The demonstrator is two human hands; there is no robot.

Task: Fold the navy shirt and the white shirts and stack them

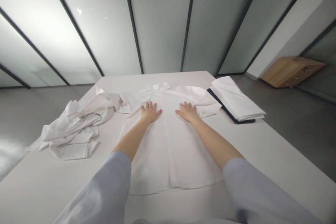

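A white button-up shirt [152, 154] lies spread out, front side up, with its collar at the far end and its hem toward me. My left hand [150, 112] rests flat on the left chest of the shirt, fingers spread. On the other side of the button strip, my right hand [188, 112] presses flat on the right chest, its fingers also apart. Neither hand grips anything. The shirt's right sleeve reaches out beside my right hand, while its left side runs up against a crumpled heap of white cloth [78, 119].
The white table [265, 168] carries everything. At its right edge, folded white cloth [236, 98] lies on a dark folded piece [243, 122]. Beyond the table stand frosted glass panels [160, 24], and a wooden cabinet [288, 71] is on the floor at far right.
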